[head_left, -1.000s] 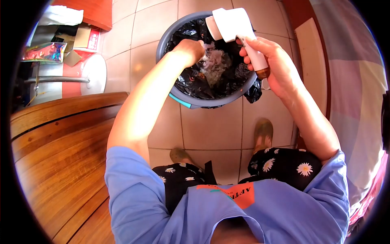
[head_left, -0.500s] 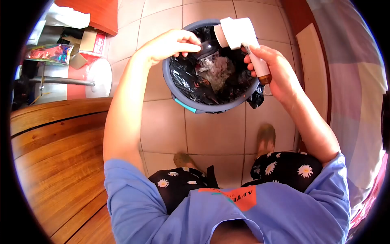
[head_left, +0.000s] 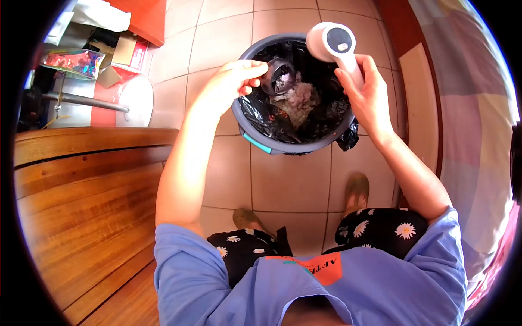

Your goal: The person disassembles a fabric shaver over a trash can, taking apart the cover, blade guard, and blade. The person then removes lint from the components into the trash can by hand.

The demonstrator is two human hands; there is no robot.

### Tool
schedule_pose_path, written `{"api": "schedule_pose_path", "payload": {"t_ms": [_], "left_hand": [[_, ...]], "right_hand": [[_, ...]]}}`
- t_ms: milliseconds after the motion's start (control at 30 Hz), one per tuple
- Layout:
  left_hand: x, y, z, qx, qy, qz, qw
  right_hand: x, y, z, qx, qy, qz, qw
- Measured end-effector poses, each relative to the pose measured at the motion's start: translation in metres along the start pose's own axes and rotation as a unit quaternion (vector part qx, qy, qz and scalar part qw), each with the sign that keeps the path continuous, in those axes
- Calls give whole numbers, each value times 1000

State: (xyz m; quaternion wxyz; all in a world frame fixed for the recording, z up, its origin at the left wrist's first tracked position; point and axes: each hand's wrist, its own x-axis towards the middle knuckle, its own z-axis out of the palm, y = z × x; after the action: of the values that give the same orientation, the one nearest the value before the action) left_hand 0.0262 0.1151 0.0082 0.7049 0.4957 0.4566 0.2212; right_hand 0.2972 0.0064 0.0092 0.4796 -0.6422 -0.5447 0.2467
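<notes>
Pinched between the fingers of my left hand [head_left: 235, 81] is a dark, see-through round cup [head_left: 279, 77], tilted over the bin. My right hand [head_left: 370, 89] is closed round the handle of a white device [head_left: 338, 46], whose round head with a dark oval panel faces up. Both objects are above a grey bin [head_left: 291, 146] lined with a black plastic bag [head_left: 266, 117]. A clump of pale grey fluff [head_left: 300, 103] lies in the bag, below the cup.
A wooden bench [head_left: 98, 190] stands at the left. Behind it are a round white base [head_left: 136, 101], a shiny pouch [head_left: 73, 62] and an opened cardboard box [head_left: 125, 50]. Patterned cloth [head_left: 467, 136] hangs at the right. Two feet stand on the tiles.
My left hand has drawn back from the fluff and now shows the dark cup tipped over the bin. My right hand has turned the white device, so its panel shows.
</notes>
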Motion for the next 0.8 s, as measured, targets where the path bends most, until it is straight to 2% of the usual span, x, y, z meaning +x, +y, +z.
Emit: {"api": "schedule_pose_path", "payload": {"t_ms": [33,133,167,200,267,300,333,400,500,533,567,600,633,667,733,800], "left_hand": [[0,-1,2,-2,0,1,1000],[3,-6,0,-18,23,8,1000],[5,-11,-5,-25,22,-12,999],[5,-12,-8,-30,22,-30,999],[3,-14,-10,-13,40,-29,999],[1,-13,-5,-43,44,-32,998],[0,-12,-1,-73,48,-34,996],[-4,-11,0,-89,39,-50,994],[-7,-12,-6,-97,35,-69,992],[-7,-12,-7,-90,39,-69,993],[-7,-11,-6,-91,39,-68,993],[-8,-10,-3,-30,36,-60,997],[-9,-10,-2,29,33,-52,998],[-10,-12,-2,27,34,-53,998],[-9,-16,-5,-9,39,-59,997],[-7,-15,-3,1,27,-52,998]], "right_hand": [[-1,-5,3,-42,21,-43,998],[-2,-10,5,-143,-88,-116,979],[0,-10,4,-120,-69,-86,987],[3,-12,5,-106,-15,-91,990],[4,-19,4,-81,29,-111,990],[1,-20,7,-110,11,-116,987],[-1,-16,9,-152,-38,-162,974],[-2,-18,11,-169,-68,-140,973],[3,-24,7,-102,18,-108,989],[1,-21,9,-102,18,-108,989],[-2,-16,13,-128,-29,-137,982],[-4,-15,14,-155,-75,-166,971],[-4,-18,13,-166,-98,-179,965],[-3,-20,12,-166,-100,-179,965],[2,-22,10,-82,-5,-99,992],[-1,-22,11,-66,11,-103,992]]}}
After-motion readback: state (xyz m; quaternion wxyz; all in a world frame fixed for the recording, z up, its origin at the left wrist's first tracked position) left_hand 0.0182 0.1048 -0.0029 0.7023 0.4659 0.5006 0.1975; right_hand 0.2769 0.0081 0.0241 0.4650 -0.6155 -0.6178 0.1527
